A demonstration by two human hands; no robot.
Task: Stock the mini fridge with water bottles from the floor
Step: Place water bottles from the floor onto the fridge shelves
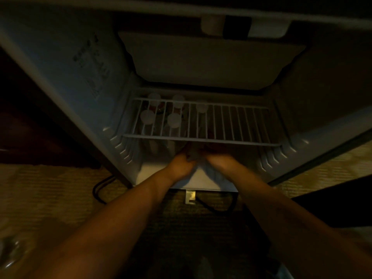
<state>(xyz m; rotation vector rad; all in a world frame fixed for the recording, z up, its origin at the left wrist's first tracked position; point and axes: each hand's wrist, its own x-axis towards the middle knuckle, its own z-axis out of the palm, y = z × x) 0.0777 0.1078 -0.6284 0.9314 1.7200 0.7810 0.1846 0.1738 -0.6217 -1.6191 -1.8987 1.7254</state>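
On the carpet (50,188) at far left something clear and shiny glints, too blurred to name. The mini fridge (60,47) stands open. A sticker (91,63) on its left inner wall carries lines of print too blurred to read. Five water bottles (174,119) with pale round caps stand upright in the fridge's left half, seen through the white wire shelf (231,121) above them. Red shows on their labels, but no brand is legible. Under the shelf's front edge the left hand (182,165) and right hand (219,160) reach in close together. Motion blur hides each grip, so I cannot tell what they hold.
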